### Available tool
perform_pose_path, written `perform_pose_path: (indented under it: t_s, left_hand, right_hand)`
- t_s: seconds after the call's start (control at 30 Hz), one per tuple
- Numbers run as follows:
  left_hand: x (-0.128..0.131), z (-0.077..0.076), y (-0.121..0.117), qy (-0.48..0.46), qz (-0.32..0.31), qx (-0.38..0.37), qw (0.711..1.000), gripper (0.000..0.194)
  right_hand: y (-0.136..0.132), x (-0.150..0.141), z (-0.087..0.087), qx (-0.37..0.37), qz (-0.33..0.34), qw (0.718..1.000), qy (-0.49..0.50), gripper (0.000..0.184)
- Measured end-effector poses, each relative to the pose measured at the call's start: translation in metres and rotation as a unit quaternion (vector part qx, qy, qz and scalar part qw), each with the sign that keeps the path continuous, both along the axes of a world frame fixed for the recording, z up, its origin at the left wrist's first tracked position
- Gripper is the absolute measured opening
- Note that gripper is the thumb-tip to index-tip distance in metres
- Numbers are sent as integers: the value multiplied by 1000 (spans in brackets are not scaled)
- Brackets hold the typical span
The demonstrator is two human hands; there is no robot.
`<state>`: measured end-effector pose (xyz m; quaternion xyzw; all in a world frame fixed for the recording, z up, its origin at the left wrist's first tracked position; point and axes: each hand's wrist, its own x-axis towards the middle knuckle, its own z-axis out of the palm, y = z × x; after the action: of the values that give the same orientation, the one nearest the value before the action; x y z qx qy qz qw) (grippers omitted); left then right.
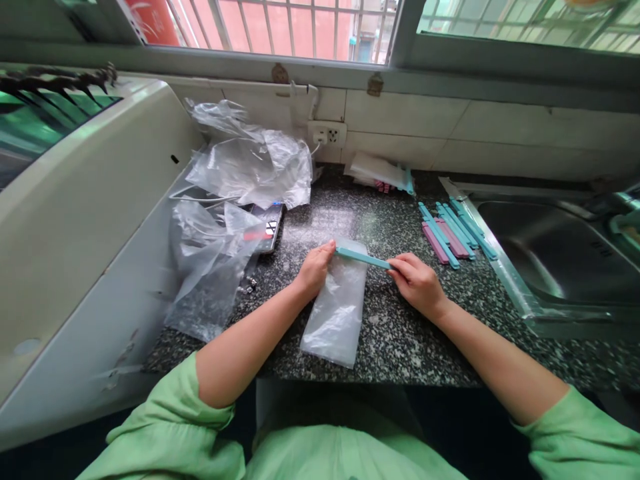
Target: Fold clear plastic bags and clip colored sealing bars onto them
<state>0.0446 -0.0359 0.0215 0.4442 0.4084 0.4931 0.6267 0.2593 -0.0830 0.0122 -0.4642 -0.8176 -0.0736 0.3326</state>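
Observation:
A light-blue bag sealing clip (364, 258) lies across the upper part of a flat, clear plastic bag (336, 320) over the speckled countertop (385, 347). My left hand (316, 268) pinches the clip's left end together with the bag's edge. At the other end, the fingers of my right hand (417, 283) are closed on the clip, beyond the bag's right side. Whether the clip is fastened on the bag cannot be made out. More blue clips (440, 235) and shorter pink clips (434, 243) lie in a group to the right.
Crumpled clear plastic bags (270, 163) spread over the left side, partly covering a phone (269, 227). Against the wall, beside the socket (330, 135), rests a stack of clipped bags (377, 171). A metal sink (530, 250) borders the right; a white appliance (95, 193) stands left.

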Motion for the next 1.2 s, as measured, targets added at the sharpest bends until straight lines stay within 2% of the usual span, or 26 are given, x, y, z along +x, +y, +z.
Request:
perform_pose_path:
  t_s: [0.43,0.63,0.87,1.07,1.2]
  left_hand:
    - [-2,2,0,-14,22,-18,999,31]
    - [-2,5,1,7,55,-28,998,28]
    - [-2,5,3,28,85,-27,996,27]
    - [-3,6,4,11,102,-40,994,25]
    - [-3,9,3,2,86,-54,995,27]
  right_hand:
    - [3,-1,2,13,17,999,45,15]
    - [1,-2,8,22,18,996,89,14]
    - [2,-2,7,-8,-14,988,153,13]
    - [2,-1,3,-27,-13,974,222,13]
    - [3,-1,2,-33,-20,970,240,12]
